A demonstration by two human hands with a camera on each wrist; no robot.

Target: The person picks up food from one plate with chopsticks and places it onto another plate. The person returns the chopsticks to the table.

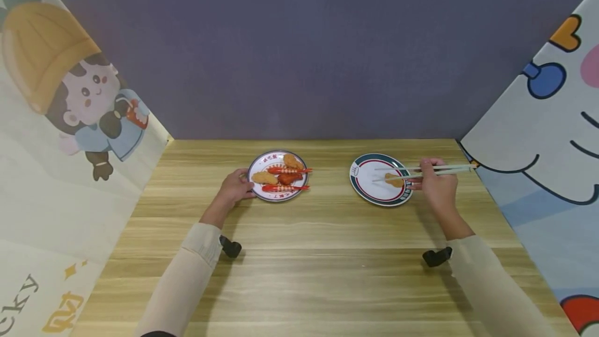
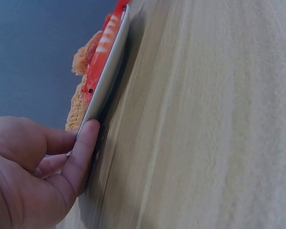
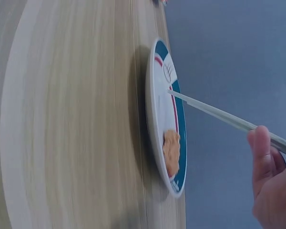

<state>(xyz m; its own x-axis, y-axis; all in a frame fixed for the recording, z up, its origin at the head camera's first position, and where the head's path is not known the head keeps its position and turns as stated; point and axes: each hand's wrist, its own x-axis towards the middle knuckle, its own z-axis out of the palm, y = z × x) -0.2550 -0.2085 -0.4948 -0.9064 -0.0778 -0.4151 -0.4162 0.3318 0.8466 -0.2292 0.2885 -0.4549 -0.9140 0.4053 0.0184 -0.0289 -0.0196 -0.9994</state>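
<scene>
My left hand (image 1: 236, 186) pinches the near-left rim of a round white plate (image 1: 263, 164). On it lie two red-and-white prawns (image 1: 285, 188), two golden fried pieces (image 1: 264, 178) and a reddish-brown piece (image 1: 289, 178). In the left wrist view, the fingers (image 2: 83, 148) grip the edge, and the plate's underside shows close over the tabletop. My right hand (image 1: 439, 186) holds a pair of pale green chopsticks (image 1: 451, 169). Their tips reach over a second, green-rimmed plate (image 1: 369, 183), past the single fried piece (image 1: 395, 181) on its right side. In the right wrist view, the chopsticks (image 3: 219, 113) overlap that plate's far half.
Both plates are toward the back of a wood-grain table (image 1: 323, 254), side by side with a gap between them. A dark grey-blue panel (image 1: 309, 56) stands behind. Cartoon-printed panels (image 1: 56, 212) flank the table left and right. Each wrist wears a small black camera (image 1: 230, 247).
</scene>
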